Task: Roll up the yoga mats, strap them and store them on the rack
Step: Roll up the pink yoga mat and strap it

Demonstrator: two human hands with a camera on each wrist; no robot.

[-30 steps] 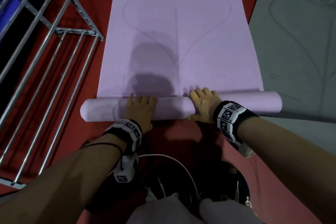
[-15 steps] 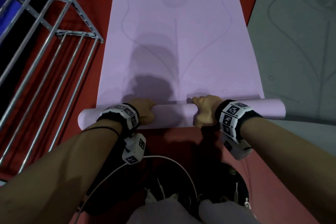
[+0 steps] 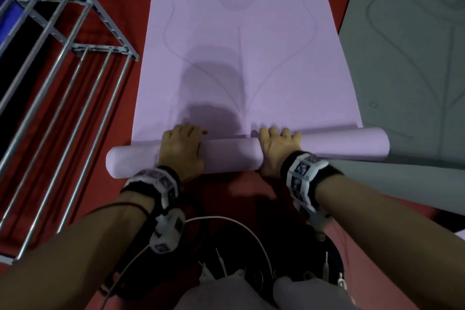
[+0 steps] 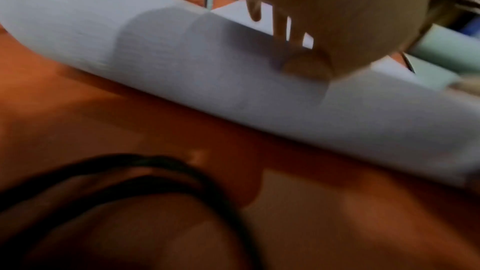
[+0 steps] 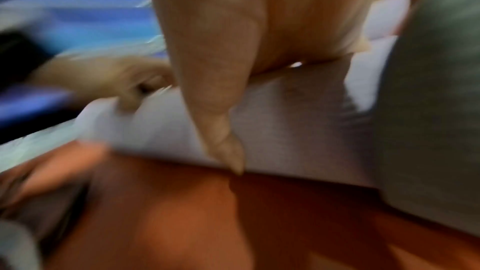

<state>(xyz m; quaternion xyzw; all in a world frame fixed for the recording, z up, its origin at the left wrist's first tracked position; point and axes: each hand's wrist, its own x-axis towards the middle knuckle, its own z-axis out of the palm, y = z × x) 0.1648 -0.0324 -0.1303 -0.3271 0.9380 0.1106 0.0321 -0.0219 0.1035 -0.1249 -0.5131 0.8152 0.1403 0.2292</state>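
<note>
Your left hand and right hand now lie flat, fingers extended, on the lilac yoga mat's roll, no longer curled. Beyond the roll, flat mat reaches its far edge; rack left, grey mat right.

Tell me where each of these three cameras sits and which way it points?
Head: worn on the head, looking down at the purple mat, the rack, the grey mat; both forearms, left hand, right hand.
Left wrist: under the wrist, looking along the palm at the roll.
Right wrist: same, showing its thumb on the roll, the left hand beyond.
All three share the roll.
</note>
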